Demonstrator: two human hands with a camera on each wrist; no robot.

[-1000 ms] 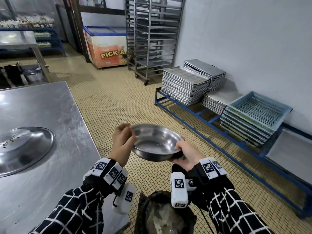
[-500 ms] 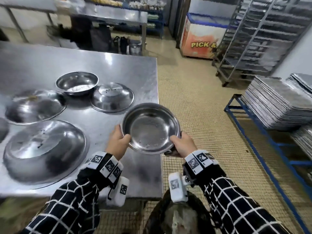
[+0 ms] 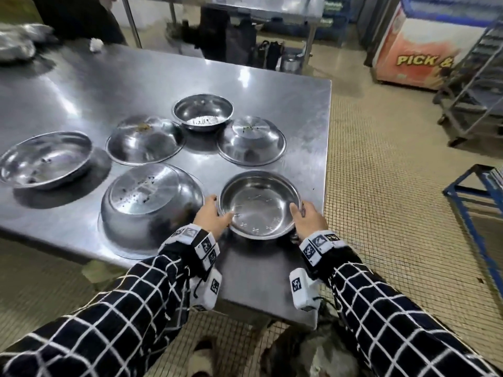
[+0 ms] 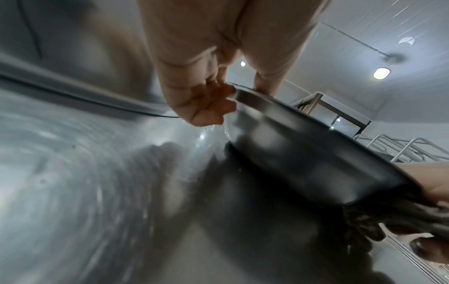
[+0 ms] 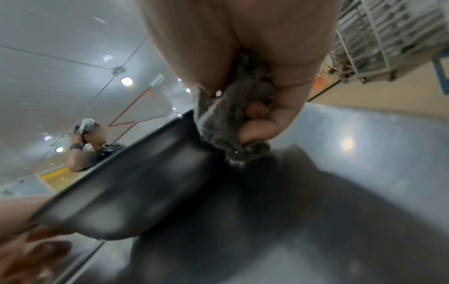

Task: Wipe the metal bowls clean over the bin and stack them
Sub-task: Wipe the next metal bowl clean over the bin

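I hold a shallow metal bowl upright at the front right corner of the steel table, low over it or touching it. My left hand grips its left rim, thumb inside. My right hand grips the right rim. In the right wrist view a grey cloth is bunched in my right hand against the bowl. The left wrist view shows my left hand pinching the rim of the tilted bowl. The black-lined bin stands below the table corner.
Several other bowls lie on the table: a large upturned one just left of my left hand, an upright one far left, two upturned ones, and one with white residue. A blue rack stands to the right.
The bowl has gone from over the floor and bin leftward onto the table's front right corner and come down low. Both hands keep their grip on its rim.
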